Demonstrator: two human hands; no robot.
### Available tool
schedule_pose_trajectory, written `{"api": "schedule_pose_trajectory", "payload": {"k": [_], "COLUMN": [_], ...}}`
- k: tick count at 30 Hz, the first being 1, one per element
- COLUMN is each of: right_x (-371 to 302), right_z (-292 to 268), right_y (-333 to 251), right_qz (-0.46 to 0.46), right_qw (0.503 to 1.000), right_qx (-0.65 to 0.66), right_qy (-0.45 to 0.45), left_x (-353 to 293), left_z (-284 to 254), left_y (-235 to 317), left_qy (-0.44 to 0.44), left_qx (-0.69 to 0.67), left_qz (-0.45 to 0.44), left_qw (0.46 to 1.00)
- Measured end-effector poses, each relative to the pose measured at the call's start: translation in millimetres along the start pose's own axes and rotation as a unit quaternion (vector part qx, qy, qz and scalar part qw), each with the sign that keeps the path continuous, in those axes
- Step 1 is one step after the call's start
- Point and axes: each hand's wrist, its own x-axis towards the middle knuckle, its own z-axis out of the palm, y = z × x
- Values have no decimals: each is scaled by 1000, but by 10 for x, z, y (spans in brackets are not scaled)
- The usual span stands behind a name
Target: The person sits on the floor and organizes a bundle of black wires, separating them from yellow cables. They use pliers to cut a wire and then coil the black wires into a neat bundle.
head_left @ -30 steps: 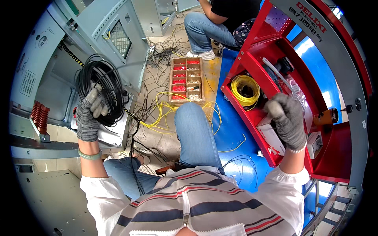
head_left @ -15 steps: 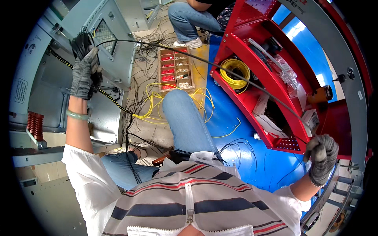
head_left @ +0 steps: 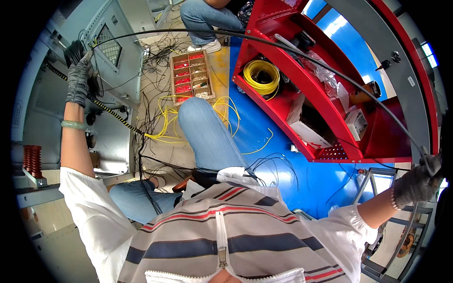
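In the gloved left hand [head_left: 79, 81], clenched at upper left, a bunched coil of black cable [head_left: 74, 53]; in the gloved right hand [head_left: 418, 183], closed at the far right, a strand [head_left: 188, 30] arching across from the left. Just beyond the coil, a grey cabinet door [head_left: 104, 26]. Below the arch, on the floor, a compartmented box [head_left: 211, 78] of small red and pale parts; rightward, a red rack [head_left: 387, 141] bearing yellow wire [head_left: 248, 78]. At the top, another person's bent leg [head_left: 207, 15].

Left of the rectangular brown wooden box [head_left: 210, 75] stands a boxy grey metal cabinet [head_left: 47, 113]. Right of this box stands a curved red metal rack [head_left: 384, 139].
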Motion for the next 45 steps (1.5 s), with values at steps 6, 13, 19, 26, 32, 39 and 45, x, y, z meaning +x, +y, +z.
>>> {"api": "schedule_pose_trajectory", "payload": {"k": [6,13,19,26,32,39,45], "right_x": [628,-551,-316,-211,-210,-200,-459], "right_z": [-710,-251,-525,-393,-347,-294,175], "right_y": [976,753,751,461,367,441,445], "right_qz": [168,369,472,404,360,374,456], "right_qw": [974,767,675,617,753,747,602], "right_qx": [-87,61,476,619,522,521,608], "right_qy": [-127,-521,-307,-270,-173,-176,-247], "left_x": [220,-267,-998,-2029,-2646,-2909,-2546], "left_z": [-269,108,1111,2265,2470,2680,2670], "left_y": [-475,-691,-777,-1460,-3007,-2404,-2676], "left_qy": [4,-204,-358,-402,-462,-493,-394], "left_qx": [88,-55,-62,0,179,-25,368], "left_qz": [20,-25,-3,-117,-160,-418,-31], "left_qw": [996,977,932,908,854,762,842]}}
